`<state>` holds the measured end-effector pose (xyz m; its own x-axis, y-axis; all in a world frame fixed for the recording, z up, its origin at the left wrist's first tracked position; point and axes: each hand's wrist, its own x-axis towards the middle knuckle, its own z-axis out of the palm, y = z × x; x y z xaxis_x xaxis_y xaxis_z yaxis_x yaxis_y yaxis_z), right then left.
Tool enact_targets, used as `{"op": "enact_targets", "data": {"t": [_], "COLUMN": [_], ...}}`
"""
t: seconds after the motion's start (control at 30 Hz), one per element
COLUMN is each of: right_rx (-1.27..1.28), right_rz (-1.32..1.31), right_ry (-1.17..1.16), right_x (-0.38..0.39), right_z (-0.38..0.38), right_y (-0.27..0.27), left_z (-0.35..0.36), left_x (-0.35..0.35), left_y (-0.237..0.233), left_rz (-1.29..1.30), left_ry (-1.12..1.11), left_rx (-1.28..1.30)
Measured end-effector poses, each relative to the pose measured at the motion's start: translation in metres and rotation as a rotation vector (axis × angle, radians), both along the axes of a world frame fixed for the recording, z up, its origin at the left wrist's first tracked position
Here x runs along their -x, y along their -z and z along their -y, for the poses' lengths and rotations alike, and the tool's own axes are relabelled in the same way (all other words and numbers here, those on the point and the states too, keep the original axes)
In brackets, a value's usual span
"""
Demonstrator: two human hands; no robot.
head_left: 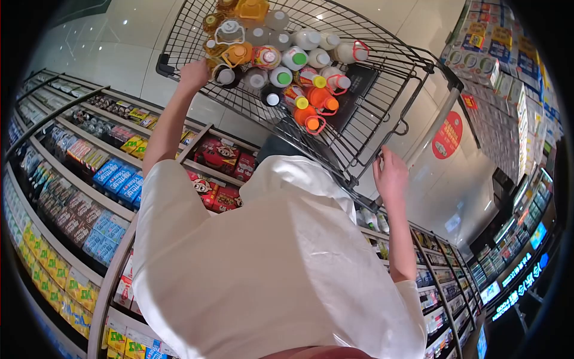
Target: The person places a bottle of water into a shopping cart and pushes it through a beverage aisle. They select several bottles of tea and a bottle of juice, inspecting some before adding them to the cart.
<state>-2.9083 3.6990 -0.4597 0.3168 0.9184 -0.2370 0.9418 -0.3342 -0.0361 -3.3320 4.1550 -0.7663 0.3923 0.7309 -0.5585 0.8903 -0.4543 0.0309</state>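
Note:
A wire shopping cart (391,90) stands in front of me, with many bottles in its far left part. My left hand (194,75) is closed at the cart's near side rim, beside a dark bottle with a grey-white cap (226,76); its fingertips are hidden, so what it grips cannot be made out. My right hand (391,175) is beside the cart's near right corner, fingers loosely bent and apart, with nothing visible in it. Among the bottles are orange-capped bottles (323,100), a green-capped white bottle (295,58) and yellow oil bottles (251,9).
Shelves of boxed and packaged drinks (119,179) run along my left. Red cartons (218,154) sit on a shelf right by the cart. Stacked boxes (493,66) stand at the right. A red round sign (447,135) shows beyond the cart's handle. Lit signs (526,278) are at far right.

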Motion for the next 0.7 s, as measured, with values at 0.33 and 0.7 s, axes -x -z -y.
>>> {"op": "enact_targets", "data": {"t": [0.33, 0.7], "right_rx": [-0.040, -0.026], "right_rz": [-0.014, 0.014], "right_ry": [0.000, -0.017], "right_x": [0.002, 0.000], "right_z": [-0.002, 0.000], "right_y": [0.002, 0.005], "left_z": [0.000, 0.112], "left_x": [-0.017, -0.105], "left_y": [-0.040, -0.148], "left_rz": [-0.131, 1.034], "left_ry": [0.019, -0.012], "left_rx": [0.014, -0.108]}}
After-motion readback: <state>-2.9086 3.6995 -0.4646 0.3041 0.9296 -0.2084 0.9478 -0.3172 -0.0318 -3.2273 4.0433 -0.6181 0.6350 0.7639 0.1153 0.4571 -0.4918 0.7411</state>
